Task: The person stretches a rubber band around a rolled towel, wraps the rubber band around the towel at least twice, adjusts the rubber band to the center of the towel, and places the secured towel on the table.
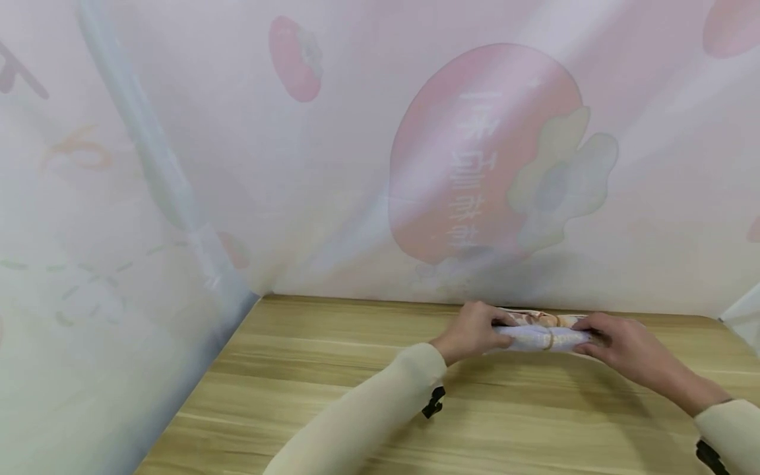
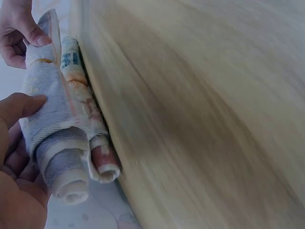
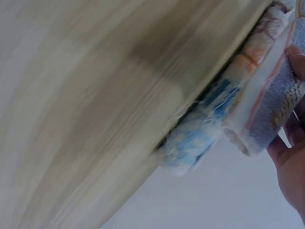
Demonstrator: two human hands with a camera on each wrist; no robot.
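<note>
A rolled towel (image 1: pixel 543 338) is held at the far right of the wooden surface (image 1: pixel 332 369), close to the printed backdrop (image 1: pixel 487 165) that rises directly behind it. Its left end is gripped by the left hand (image 1: pixel 472 332), with the fingers curled round the roll, and its right end is gripped likewise by the right hand (image 1: pixel 623 349). In the left wrist view, the towel (image 2: pixel 57 119) is seen as two rolls lying side by side, a grey one and a smaller reddish one, with the thumb (image 2: pixel 21 107) pressed on the grey roll and the right hand (image 2: pixel 19 33) pinching a flap at the far end. In the right wrist view, the towel (image 3: pixel 248 100) is shown against the surface edge, with blue, orange and grey patches; only the fingertips (image 3: pixel 293 143) are visible there. The backdrop closes off the far side, and a second printed sheet (image 1: pixel 107 264) closes the left side, meeting it at a corner. Bare wood lies open to the left and in front of the hands, crossed only by the two cream sleeves (image 1: pixel 356 422).
</note>
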